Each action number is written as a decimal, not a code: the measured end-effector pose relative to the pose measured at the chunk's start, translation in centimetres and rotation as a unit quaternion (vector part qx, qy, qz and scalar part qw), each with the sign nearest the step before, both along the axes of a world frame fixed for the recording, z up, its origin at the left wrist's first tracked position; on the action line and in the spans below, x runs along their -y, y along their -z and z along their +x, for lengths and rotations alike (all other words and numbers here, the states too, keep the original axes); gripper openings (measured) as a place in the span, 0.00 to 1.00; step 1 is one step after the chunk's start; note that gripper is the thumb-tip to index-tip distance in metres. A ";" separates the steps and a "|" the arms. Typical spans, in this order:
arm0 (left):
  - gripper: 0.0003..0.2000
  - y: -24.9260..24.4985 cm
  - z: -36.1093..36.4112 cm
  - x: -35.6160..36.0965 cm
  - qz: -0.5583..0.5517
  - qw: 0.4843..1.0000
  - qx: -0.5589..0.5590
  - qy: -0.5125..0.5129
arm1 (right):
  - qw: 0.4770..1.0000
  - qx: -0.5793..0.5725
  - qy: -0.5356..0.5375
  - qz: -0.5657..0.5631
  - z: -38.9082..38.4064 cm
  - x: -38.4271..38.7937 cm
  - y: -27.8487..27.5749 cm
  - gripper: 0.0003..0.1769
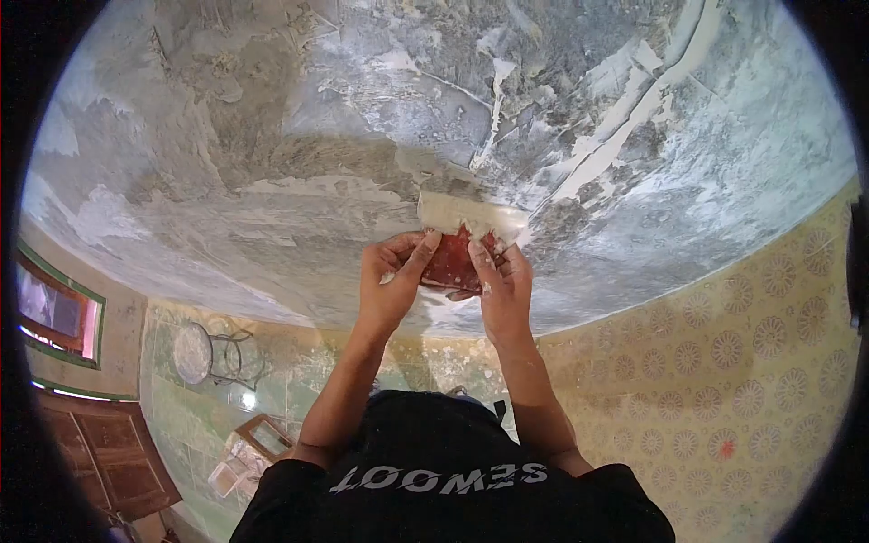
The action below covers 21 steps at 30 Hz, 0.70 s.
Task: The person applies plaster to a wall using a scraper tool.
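Observation:
Both hands grip a red putty scraper (450,262) in front of a grey, patchy plastered surface (344,172). My left hand (396,276) is closed on its left side, with the thumb on the near face. On the right side, my right hand (503,285) holds it in the same way. Pale putty is smeared on the scraper's red face, and a wide cream-coloured edge (471,215) lies along its top, at or very near the surface. White specks of putty stick to my fingers. The fingers behind the scraper are partly hidden.
White putty streaks (597,158) run across the surface at upper right. Patterned yellowish wall covering (715,362) is on the right. At lower left are a round-topped stool (193,353), a wooden-framed item (264,436), a brown wooden door (104,452) and a green-framed window (59,308).

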<state>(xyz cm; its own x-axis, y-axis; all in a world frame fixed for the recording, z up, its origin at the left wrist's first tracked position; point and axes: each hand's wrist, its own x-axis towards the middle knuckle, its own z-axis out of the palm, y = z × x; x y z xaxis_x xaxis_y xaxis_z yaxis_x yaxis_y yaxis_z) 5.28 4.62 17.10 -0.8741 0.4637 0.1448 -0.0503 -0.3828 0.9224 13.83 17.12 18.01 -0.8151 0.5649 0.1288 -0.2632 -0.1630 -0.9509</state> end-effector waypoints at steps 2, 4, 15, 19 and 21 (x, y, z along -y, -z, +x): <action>0.12 -1.7 -0.1 -0.1 0.020 1.000 -0.008 0.004 | 1.000 -0.001 -0.004 -0.005 -0.1 -0.3 -1.7 0.14; 0.11 -4.1 -0.2 0.2 0.043 0.999 -0.021 0.013 | 1.000 -0.007 -0.004 -0.008 -0.1 0.0 -3.8 0.13; 0.11 -13.4 -2.2 1.1 0.062 0.990 -0.095 0.082 | 0.997 -0.066 -0.003 0.046 -0.4 0.7 -13.7 0.13; 0.13 -16.6 -3.2 1.0 0.059 0.986 -0.127 0.087 | 0.993 -0.095 0.011 0.064 -0.6 1.2 -17.4 0.14; 0.13 -18.3 -3.1 0.9 0.075 0.981 -0.155 0.086 | 0.989 -0.125 0.001 0.081 -0.7 0.8 -18.6 0.14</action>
